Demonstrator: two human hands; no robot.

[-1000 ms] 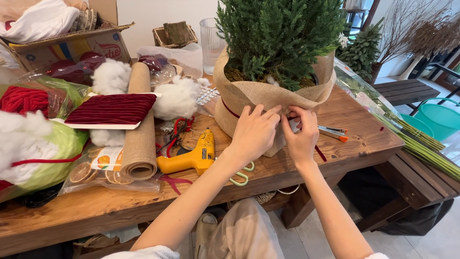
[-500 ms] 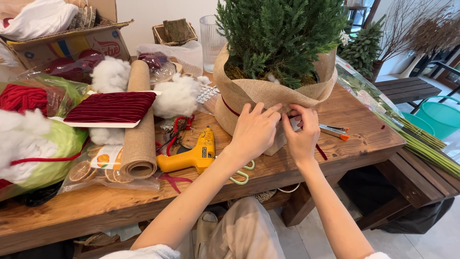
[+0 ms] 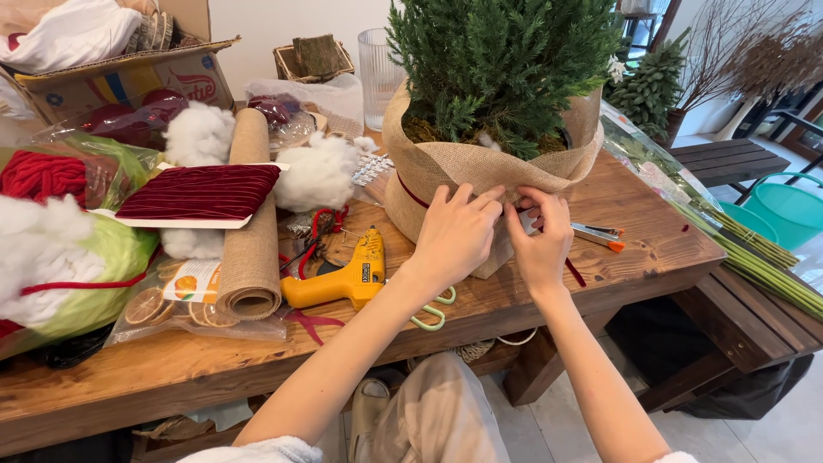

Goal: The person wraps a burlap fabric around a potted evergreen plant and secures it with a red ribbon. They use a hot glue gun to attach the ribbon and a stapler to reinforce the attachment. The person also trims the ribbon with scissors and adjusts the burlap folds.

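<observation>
A small evergreen tree stands in a pot wrapped in tan burlap on the wooden table. A thin dark red ribbon runs around the burlap. My left hand presses flat against the front of the wrap, fingers spread over the ribbon line. My right hand is beside it, fingertips pinched at the burlap where the ribbon meets; what exactly it pinches is hidden behind the fingers.
A yellow glue gun and green-handled scissors lie left of my hands. A burlap roll, red velvet ribbon card, cotton tufts, dried orange slices, a glass and a cardboard box crowd the left. An orange cutter lies right.
Both hands stay on the front of the burlap wrap; the fingers have shifted only slightly along the ribbon line.
</observation>
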